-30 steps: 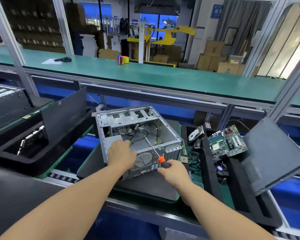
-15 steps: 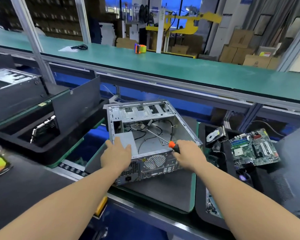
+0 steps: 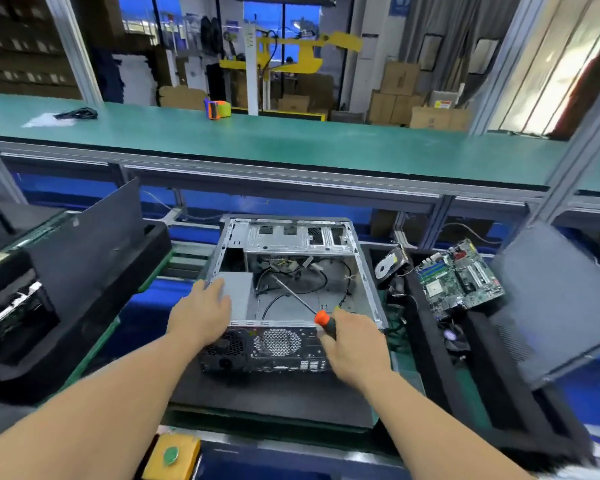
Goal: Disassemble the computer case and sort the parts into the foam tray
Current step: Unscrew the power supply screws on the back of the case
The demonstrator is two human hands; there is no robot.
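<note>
The left hand (image 3: 201,315) lies flat on the power supply (image 3: 238,296) at the computer case (image 3: 291,289) near-left corner, bracing it; the right hand (image 3: 355,344) grasps the screwdriver (image 3: 321,320), angled inside.

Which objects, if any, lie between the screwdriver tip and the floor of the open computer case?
Loose black cables run across the computer case floor under the screwdriver shaft, which the right hand holds. Whether the tip touches them cannot be told. The left hand rests beside it on the case.
</note>
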